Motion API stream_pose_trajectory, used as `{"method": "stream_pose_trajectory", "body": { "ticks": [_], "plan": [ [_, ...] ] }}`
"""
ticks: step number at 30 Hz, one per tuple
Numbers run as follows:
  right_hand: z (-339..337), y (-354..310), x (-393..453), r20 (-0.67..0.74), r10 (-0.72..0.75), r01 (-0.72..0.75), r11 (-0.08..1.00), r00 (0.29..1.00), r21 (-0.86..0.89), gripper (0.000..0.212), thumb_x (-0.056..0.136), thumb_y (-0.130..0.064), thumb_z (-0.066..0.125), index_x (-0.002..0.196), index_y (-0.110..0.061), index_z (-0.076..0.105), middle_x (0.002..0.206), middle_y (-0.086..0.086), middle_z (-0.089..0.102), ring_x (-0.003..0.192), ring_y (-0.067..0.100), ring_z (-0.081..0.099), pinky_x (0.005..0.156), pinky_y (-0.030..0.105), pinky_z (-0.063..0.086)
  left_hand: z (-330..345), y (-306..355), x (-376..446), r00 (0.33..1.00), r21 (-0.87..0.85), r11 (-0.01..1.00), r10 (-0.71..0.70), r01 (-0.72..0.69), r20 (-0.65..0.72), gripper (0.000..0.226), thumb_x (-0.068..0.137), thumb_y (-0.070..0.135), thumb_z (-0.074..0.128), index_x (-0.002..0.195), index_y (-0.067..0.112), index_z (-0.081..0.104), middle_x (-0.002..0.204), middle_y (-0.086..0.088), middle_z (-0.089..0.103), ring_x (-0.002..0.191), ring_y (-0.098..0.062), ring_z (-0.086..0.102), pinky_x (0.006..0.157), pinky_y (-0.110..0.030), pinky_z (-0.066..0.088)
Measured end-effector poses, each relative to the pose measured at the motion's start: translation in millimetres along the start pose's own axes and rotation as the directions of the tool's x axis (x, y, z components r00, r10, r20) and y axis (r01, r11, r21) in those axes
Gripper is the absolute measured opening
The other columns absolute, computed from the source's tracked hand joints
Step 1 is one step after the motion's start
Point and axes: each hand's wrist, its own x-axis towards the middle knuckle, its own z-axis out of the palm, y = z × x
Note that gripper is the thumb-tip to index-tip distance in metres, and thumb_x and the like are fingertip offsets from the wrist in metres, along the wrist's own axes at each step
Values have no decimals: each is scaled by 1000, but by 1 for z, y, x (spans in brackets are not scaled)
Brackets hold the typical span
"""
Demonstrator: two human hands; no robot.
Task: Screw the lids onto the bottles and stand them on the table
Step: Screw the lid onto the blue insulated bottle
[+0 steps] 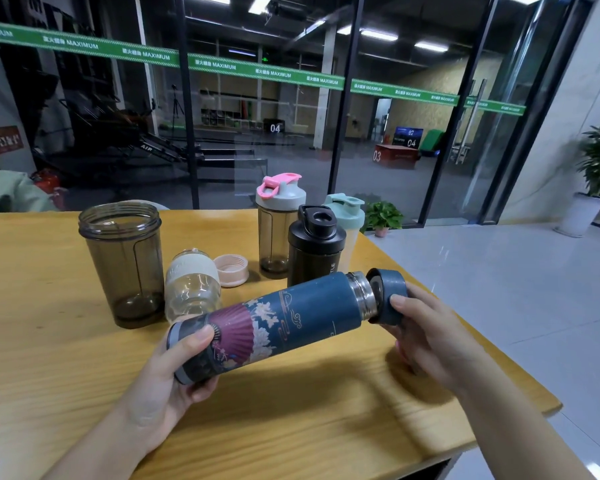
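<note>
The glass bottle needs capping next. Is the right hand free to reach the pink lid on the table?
Probably not yet: the right hand grips the blue cap at the flask, which lies across its path to the pink lid.

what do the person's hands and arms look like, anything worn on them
Both hands, the left hand and the right hand, are bare: no gloves, rings or watch show. Both forearms are uncovered as far as the frame shows, with no sleeves or markings.

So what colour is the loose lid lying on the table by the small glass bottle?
Pale pink loose lid, seen best in the head view.
</note>
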Motion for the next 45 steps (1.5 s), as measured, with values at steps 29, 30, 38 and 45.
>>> {"method": "stream_pose_trajectory", "body": {
  "ticks": [29,30,38,45],
  "plan": [
    [-1,-19,14,213,124,-7,879,969,-478,58,62,-43,70,113,-19,61,98,-1,73,85,23,71,74,31,56,-3,2,0,1000,58,998,12,-13,8,112,13,49,92,111,8,57,80,-12,68,54,-16,60,32,-20,32],
    [3,-20,14,192,135,-30,882,972,-470,58,64,-46,70,114,-18,60,90,0,72,76,24,69,66,29,55,-3,3,0,1000,57,998,11,-12,7,112,12,49,92,110,9,57,79,-10,68,55,-16,60,32,-20,33],
    [14,-25,13,178,212,-63,793,961,-605,57,85,-69,41,106,-21,62,72,-2,67,66,16,62,60,25,49,-6,3,-1,1000,64,998,-4,4,-4,117,15,49,92,117,5,55,85,-14,67,59,-18,60,32,-21,33],
    [-10,-28,13,412,251,8,846,876,-533,83,71,-22,75,135,-55,33,147,-9,37,117,24,60,92,39,51,-4,4,0,1000,9,1000,-6,6,-7,113,13,48,92,112,7,57,82,-10,68,60,-18,59,32,-19,31]
  ]
}}
